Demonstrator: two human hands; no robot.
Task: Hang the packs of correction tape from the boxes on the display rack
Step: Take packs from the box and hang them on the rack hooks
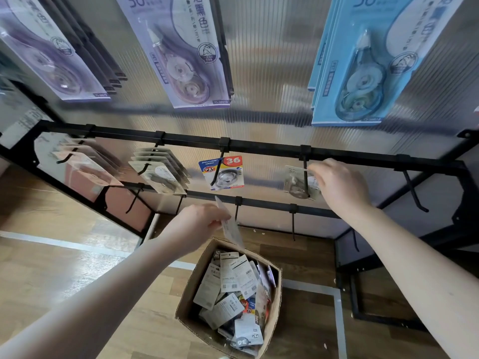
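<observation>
An open cardboard box (190, 288) on the floor holds several correction tape packs (234, 278). My left hand (197, 224) is above it, pinching one pack (232, 226) seen edge-on. My right hand (339, 187) reaches to a hook (305, 177) on the black rack rail (259, 145) and touches a beige pack (295, 182) hanging there. A colourful blue-and-red pack (223, 173) hangs on the hook to the left. Two further hooks hold stacks of packs (160, 169).
Large purple packs (186, 53) and blue packs (363, 68) hang on the ribbed panel above. Bare hooks (414, 193) stick out at the right and on the lower rail (293, 221). The black rack frame (357, 294) stands on the wooden floor.
</observation>
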